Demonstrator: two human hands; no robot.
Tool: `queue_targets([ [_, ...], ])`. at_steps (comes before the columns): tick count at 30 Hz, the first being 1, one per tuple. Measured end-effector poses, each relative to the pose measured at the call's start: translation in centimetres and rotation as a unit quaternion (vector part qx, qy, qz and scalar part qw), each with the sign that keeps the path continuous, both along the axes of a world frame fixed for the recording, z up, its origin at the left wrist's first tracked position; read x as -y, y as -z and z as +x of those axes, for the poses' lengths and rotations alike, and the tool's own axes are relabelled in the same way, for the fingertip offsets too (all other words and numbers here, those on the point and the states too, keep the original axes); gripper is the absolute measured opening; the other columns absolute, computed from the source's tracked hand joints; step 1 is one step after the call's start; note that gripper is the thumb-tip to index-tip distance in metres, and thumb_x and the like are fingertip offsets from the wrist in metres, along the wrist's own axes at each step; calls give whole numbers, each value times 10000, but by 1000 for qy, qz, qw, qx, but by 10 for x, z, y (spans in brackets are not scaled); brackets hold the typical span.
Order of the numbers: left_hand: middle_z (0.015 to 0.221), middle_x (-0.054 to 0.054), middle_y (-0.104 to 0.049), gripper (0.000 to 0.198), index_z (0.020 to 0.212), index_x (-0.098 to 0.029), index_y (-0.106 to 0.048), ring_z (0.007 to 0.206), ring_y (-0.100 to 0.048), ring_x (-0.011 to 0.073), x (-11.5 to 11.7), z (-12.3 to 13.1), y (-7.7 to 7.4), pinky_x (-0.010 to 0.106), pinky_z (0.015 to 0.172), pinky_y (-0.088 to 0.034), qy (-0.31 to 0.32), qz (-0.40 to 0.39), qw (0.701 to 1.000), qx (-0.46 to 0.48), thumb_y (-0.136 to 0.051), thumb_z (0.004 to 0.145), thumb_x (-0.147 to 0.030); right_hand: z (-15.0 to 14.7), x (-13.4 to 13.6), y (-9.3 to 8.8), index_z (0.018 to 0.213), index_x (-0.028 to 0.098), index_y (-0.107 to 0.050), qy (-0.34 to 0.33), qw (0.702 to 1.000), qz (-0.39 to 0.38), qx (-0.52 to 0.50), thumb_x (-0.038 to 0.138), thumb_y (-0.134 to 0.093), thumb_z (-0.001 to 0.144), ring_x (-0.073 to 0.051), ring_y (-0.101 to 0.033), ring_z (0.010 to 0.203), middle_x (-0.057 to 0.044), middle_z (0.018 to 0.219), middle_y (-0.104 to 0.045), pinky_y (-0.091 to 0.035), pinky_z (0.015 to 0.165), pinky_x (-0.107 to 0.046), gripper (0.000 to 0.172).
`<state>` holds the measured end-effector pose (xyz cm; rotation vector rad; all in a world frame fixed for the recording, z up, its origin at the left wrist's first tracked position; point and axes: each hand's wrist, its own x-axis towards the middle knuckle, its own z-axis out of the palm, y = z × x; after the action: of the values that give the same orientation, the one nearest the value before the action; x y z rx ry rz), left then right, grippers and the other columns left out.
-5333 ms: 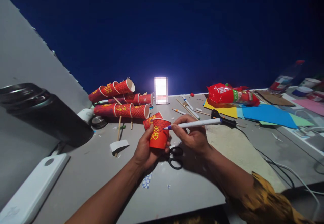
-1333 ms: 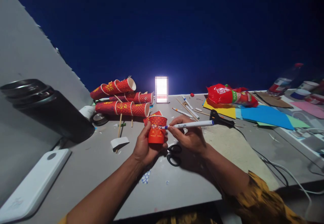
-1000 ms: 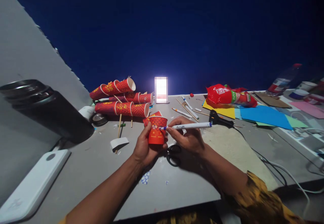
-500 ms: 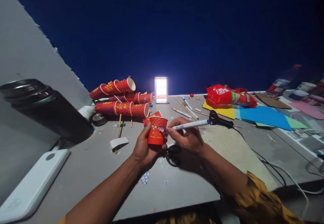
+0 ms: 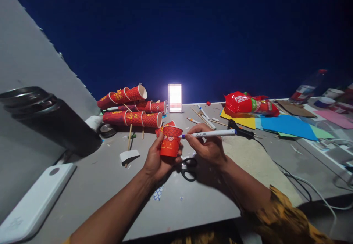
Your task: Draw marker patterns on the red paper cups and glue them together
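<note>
A red paper cup (image 5: 170,145) with a scale pattern and small marks on its front is gripped upright in my left hand (image 5: 154,157), the thumb along its left side. Behind its rim shows another red patterned piece (image 5: 171,123). My right hand (image 5: 206,146) pinches a white acrylic marker (image 5: 212,133), its blue tip close to the cup's right side; whether it touches I cannot tell. Below the hands lie scissors (image 5: 189,174) with black handles, their blades partly hidden. A scrap of blue scale-patterned paper (image 5: 158,193) is on the table in front.
Stacked red cups (image 5: 132,118) lie at the back left, near a black flask (image 5: 55,122) and a white power bank (image 5: 38,200). More markers (image 5: 204,111), a black glue gun (image 5: 239,131), a red packet (image 5: 248,104) and coloured paper (image 5: 284,125) lie to the right.
The marker has shifted right, from the cup's front toward its right edge, with my right hand. The cup has turned slightly in my left hand.
</note>
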<state>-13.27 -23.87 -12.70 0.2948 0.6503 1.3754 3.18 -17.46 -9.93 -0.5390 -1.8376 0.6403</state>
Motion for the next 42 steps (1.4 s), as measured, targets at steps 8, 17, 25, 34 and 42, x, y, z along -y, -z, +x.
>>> queue_targets([
  [8,834,118,-677,482,1065,-106,-673,610,-622,190,0,1,3,288,482,-484,6,-1,1000,7,-449,997,-528,-2,2,7,859,199,-655,-27,999,8,23,240,-679,915,-110,-573,585,2,749,-672,-450,552,-244,74],
  [17,811,115,-680,449,1039,-108,-672,602,-625,187,1,2,0,277,472,-487,-2,-6,1000,10,-475,990,-509,-2,1,8,870,209,-656,-41,999,-15,29,264,-666,931,-132,-602,633,-13,773,-684,-469,567,-258,82],
  [25,803,107,-679,455,1012,-102,-665,575,-618,180,1,1,-2,266,451,-465,-7,-20,1000,8,-476,990,-515,-1,0,7,844,202,-661,-50,998,-23,37,227,-674,905,-110,-565,578,2,740,-672,-443,534,-236,68],
  [34,846,155,-690,515,1057,-83,-679,635,-636,204,1,-2,1,281,486,-487,13,-2,1000,-2,-445,989,-537,3,-3,1,845,207,-655,-13,1000,-6,18,239,-672,909,-115,-549,559,5,704,-663,-450,528,-244,74],
  [42,811,138,-691,460,1030,-94,-669,605,-644,209,1,0,1,290,467,-492,4,-1,1000,3,-477,984,-510,0,0,5,848,212,-655,-24,1000,-3,11,234,-685,905,-114,-566,564,4,728,-669,-463,541,-249,68],
])
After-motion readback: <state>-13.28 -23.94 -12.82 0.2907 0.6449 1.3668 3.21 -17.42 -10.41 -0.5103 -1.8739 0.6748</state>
